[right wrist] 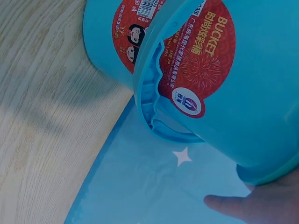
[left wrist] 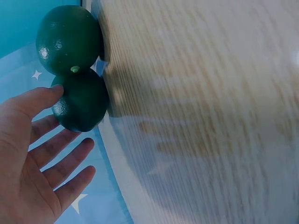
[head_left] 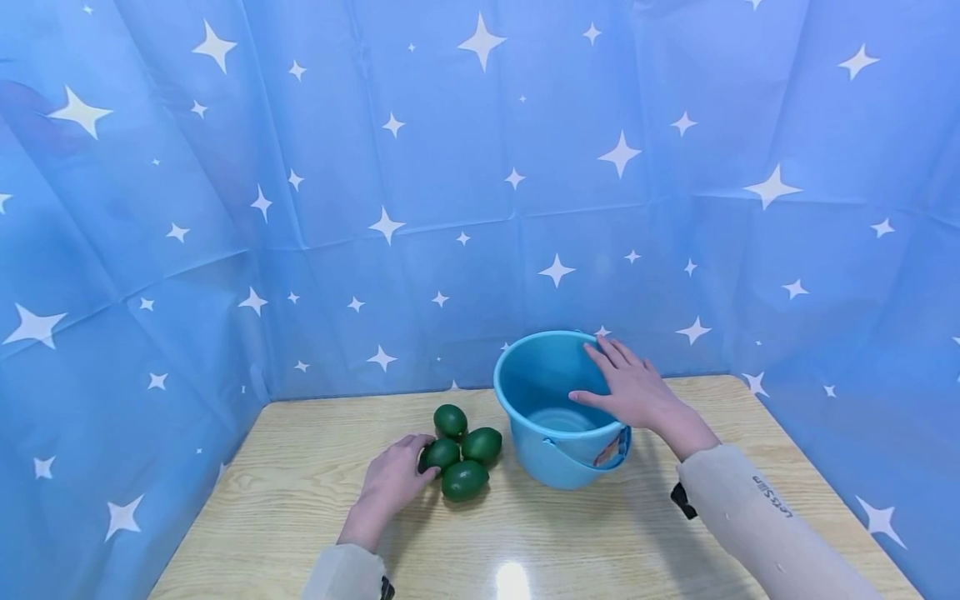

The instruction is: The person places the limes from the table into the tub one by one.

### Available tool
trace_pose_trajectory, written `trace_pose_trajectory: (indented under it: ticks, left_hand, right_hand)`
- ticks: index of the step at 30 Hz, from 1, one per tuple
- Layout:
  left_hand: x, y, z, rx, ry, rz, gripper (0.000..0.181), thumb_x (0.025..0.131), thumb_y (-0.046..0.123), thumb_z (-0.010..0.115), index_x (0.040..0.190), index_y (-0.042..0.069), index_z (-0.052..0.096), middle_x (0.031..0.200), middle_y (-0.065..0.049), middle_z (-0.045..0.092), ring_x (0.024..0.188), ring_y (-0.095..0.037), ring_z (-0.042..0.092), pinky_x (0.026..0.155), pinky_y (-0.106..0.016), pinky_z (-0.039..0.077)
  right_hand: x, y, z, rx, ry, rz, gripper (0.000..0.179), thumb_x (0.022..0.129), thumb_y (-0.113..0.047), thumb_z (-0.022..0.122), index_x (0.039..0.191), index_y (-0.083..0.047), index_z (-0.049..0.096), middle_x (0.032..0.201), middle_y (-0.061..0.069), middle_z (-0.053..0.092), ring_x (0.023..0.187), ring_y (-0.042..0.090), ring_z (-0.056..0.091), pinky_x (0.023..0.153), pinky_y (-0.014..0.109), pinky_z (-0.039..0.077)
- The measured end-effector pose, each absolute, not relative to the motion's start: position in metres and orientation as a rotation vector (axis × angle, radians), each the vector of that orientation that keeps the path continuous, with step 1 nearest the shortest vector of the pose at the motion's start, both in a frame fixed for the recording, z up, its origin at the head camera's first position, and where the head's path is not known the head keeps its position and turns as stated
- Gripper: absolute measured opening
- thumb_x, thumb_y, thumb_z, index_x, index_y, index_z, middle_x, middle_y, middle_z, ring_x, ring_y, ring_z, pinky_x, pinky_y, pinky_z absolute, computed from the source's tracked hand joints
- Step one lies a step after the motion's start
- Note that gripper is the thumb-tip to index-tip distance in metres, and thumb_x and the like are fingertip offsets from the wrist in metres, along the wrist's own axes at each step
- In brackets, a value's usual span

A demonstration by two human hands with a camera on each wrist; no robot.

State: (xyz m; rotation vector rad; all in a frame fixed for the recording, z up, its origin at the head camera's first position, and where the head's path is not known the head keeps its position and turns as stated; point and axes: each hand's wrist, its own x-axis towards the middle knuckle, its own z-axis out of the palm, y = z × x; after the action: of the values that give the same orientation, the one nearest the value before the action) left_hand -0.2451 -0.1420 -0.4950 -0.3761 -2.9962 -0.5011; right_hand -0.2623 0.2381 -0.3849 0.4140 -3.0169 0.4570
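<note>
Several dark green limes sit close together on the table, left of a light blue bucket [head_left: 555, 458]. My left hand [head_left: 393, 475] is at the leftmost lime [head_left: 441, 455], its thumb on one side and forefinger on the other; in the left wrist view the thumb tip lies on that lime [left wrist: 84, 105], and the lower fingers are spread. Another lime [left wrist: 70, 39] touches it. The others are a back lime [head_left: 450, 421], a right lime [head_left: 482, 446] and a front lime [head_left: 465, 481]. My right hand [head_left: 633, 392] rests at the bucket's right rim, fingers extended and spread.
A wood-grain table [head_left: 300, 483] lies under everything. Blue curtain [head_left: 450, 167] with white stars stands behind and at both sides. The bucket's handle [right wrist: 148, 88] hangs down its outside, near a red label [right wrist: 201, 60].
</note>
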Motion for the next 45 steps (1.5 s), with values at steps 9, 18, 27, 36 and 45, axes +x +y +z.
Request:
trace_pose_trajectory:
  ticks: [9, 18, 27, 36, 45]
  left_hand:
    - [-0.245, -0.142, -0.498, -0.396, -2.991, -0.508, 0.052, 0.088, 0.033, 0.075, 0.134, 0.012, 0.060, 0.127, -0.010, 0.066, 0.111, -0.031, 0.066, 0.088, -0.048, 0.058]
    - [-0.245, -0.141, -0.501, -0.394, -2.997, -0.531, 0.055, 0.087, 0.030, 0.077, 0.137, 0.012, 0.058, 0.130, -0.012, 0.064, 0.114, -0.032, 0.065, 0.090, -0.050, 0.057]
    - [-0.245, -0.140, -0.502, -0.403, -2.988, -0.540, 0.057, 0.087, 0.029, 0.078, 0.137, 0.013, 0.058, 0.132, -0.012, 0.063, 0.115, -0.033, 0.065, 0.092, -0.050, 0.057]
    - [-0.245, -0.139, -0.505, -0.398, -2.986, -0.549, 0.057, 0.086, 0.028, 0.078, 0.137, 0.015, 0.057, 0.131, -0.012, 0.063, 0.115, -0.033, 0.065, 0.092, -0.051, 0.057]
    - [-0.245, -0.139, -0.506, -0.394, -2.985, -0.570, 0.058, 0.086, 0.027, 0.079, 0.137, 0.015, 0.057, 0.131, -0.013, 0.063, 0.115, -0.034, 0.065, 0.092, -0.052, 0.056]
  right_hand:
    - [-0.262, 0.238, -0.385, 0.411, -3.018, 0.463, 0.093, 0.091, -0.064, 0.057, 0.158, -0.007, 0.025, 0.165, 0.024, 0.016, 0.151, 0.048, 0.013, 0.112, 0.078, 0.018]
    - [-0.262, 0.238, -0.385, 0.416, -3.010, 0.459, 0.094, 0.091, -0.064, 0.057, 0.158, -0.007, 0.025, 0.165, 0.023, 0.017, 0.150, 0.048, 0.015, 0.112, 0.078, 0.019]
    - [-0.263, 0.238, -0.386, 0.411, -3.006, 0.454, 0.094, 0.091, -0.065, 0.056, 0.158, -0.008, 0.025, 0.165, 0.023, 0.017, 0.151, 0.048, 0.014, 0.112, 0.078, 0.019]
    - [-0.262, 0.238, -0.386, 0.410, -3.004, 0.466, 0.093, 0.091, -0.064, 0.057, 0.158, -0.007, 0.025, 0.165, 0.023, 0.016, 0.151, 0.048, 0.014, 0.112, 0.078, 0.019]
    - [-0.263, 0.239, -0.388, 0.409, -2.999, 0.465, 0.094, 0.091, -0.065, 0.057, 0.158, -0.007, 0.026, 0.165, 0.023, 0.016, 0.151, 0.048, 0.014, 0.112, 0.077, 0.019]
